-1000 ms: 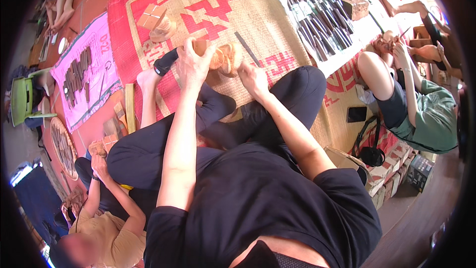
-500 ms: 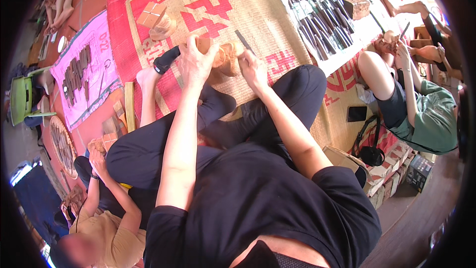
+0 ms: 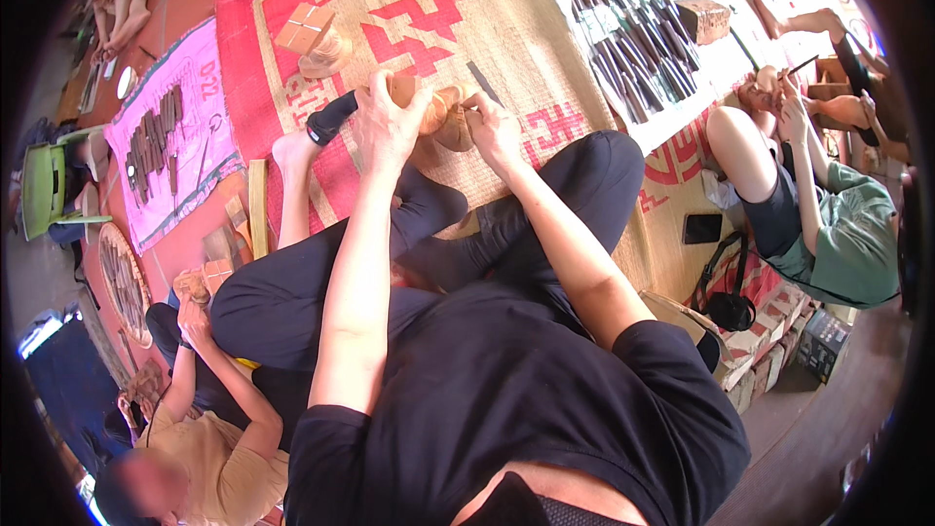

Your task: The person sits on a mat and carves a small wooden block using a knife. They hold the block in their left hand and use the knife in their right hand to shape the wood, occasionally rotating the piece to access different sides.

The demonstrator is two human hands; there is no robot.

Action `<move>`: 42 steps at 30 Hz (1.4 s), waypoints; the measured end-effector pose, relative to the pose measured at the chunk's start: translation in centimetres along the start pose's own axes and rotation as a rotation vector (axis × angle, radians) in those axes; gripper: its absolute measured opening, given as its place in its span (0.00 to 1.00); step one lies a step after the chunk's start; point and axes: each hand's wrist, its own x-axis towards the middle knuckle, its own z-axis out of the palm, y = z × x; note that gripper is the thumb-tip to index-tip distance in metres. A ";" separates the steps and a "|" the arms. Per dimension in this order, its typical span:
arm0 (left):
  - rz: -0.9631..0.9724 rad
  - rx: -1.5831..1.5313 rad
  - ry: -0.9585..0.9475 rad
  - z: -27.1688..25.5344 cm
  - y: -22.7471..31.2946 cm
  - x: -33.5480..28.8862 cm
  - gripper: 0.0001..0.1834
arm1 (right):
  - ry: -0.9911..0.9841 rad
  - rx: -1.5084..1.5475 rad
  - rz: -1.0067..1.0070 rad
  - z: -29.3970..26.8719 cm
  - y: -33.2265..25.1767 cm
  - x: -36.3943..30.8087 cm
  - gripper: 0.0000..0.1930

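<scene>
A carved wooden piece (image 3: 450, 127), light brown with rounded, ridged forms, is held up over the mat in front of my crossed legs. My left hand (image 3: 387, 125) is closed round its left end, thumb along the near side. At its right edge is my right hand (image 3: 497, 136), with fingers bent and pressed together against the wood. Whatever those fingers pinch is too small or hidden to name. Beyond my left hand, a second wooden carving (image 3: 325, 55) with a square block (image 3: 304, 29) at its top sits on the mat. A thin dark flat strip (image 3: 483, 82) lies just past my right hand.
Several dark-handled carving tools (image 3: 633, 34) lie on a white cloth at the far right, beside a wooden block (image 3: 702, 19). More tools (image 3: 154, 146) rest on a pink cloth to the left. Co-workers sit at both sides. A phone (image 3: 701, 228) lies right of my knee.
My right hand has moved slightly up and left against the carving, whose right part now looks tilted and more shaded. My left hand keeps its hold.
</scene>
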 end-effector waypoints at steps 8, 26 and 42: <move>0.022 0.049 0.019 0.3 -0.3 0.1 0.34 | -0.191 -0.026 -0.001 -0.6 1.0 -3.3 0.08; 0.061 -0.030 0.064 0.5 -0.6 -0.4 0.34 | 0.014 -0.001 -0.010 1.1 0.4 -0.9 0.11; 0.304 0.117 -0.067 -0.2 3.6 6.5 0.38 | -0.233 0.374 0.200 -1.2 3.2 -5.6 0.08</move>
